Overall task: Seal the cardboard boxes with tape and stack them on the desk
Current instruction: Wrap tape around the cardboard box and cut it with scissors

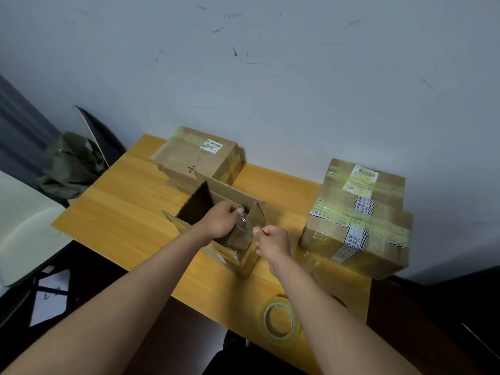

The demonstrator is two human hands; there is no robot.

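1. We have the open cardboard box (216, 212) in the middle of the desk (121, 212), its flaps standing up and its inside dark and apparently empty.
2. Over its near edge we stretch a strip of clear tape (244, 228) between both hands, probably to keep it taut and off itself before it goes down.
3. Our left hand (220, 221) pinches the far end of the strip with curled fingers; our right hand (273, 243) is closed in a fist round the near end.
4. The tape roll (281, 319) lies flat near the desk's front edge, within easy reach of the right arm.
5. A sealed box (198, 155) sits just behind the open one, against the wall (270, 77).
6. Two taped boxes (359, 215) are stacked at the right, leaving the centre as working space.
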